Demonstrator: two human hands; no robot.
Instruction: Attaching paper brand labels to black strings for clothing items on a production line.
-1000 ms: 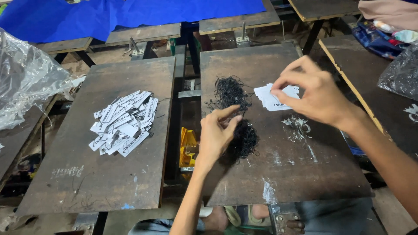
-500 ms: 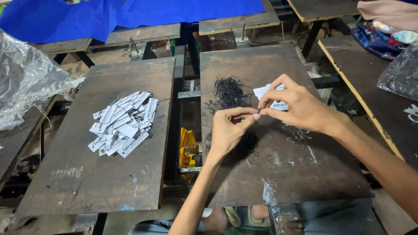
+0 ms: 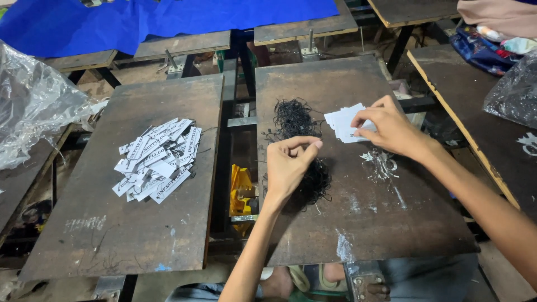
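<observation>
My left hand point(image 3: 291, 163) hovers over a tangle of black string loops point(image 3: 295, 118) on the right dark board point(image 3: 358, 223). Its thumb and forefinger are pinched together, seemingly on a thin string. More black strings point(image 3: 316, 182) lie just under and to the right of that hand. My right hand point(image 3: 391, 130) rests on a small stack of white printed tags point(image 3: 341, 122) further right, with thumb and fingers gripping the top tag. The two hands are apart.
A heap of white printed tags point(image 3: 156, 159) lies on the left board point(image 3: 112, 235). Between the boards is a gap with a yellow object point(image 3: 240, 187). Crumpled clear plastic point(image 3: 33, 106) sits far left, blue cloth point(image 3: 168, 19) at the back, and bags point(image 3: 514, 92) at right.
Half a second ago both hands met at the fingertips over the strings. Now they have parted: my right hand went back to the tag stack and my left dropped slightly toward the strings.
</observation>
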